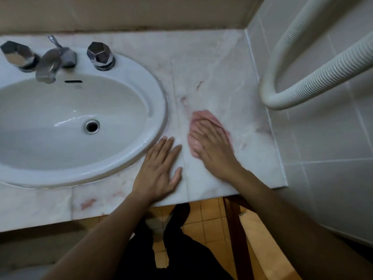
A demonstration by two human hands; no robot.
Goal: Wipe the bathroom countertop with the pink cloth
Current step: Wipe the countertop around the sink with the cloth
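The pink cloth [202, 116] lies flat on the pale marble countertop [218, 73], to the right of the sink. My right hand [212, 144] presses down on it with fingers spread, covering most of the cloth; pink edges show past the fingertips and at the left side. My left hand [159, 170] rests flat on the bare counter beside the sink rim, fingers apart, holding nothing. The two hands are a short gap apart near the counter's front edge.
A white oval sink [129, 150] with a chrome tap [52, 63] and two chrome knobs fills the left. A tiled wall [323, 150] bounds the counter on the right, with a ribbed white hose [314, 77] looping over it. Orange floor tiles show below.
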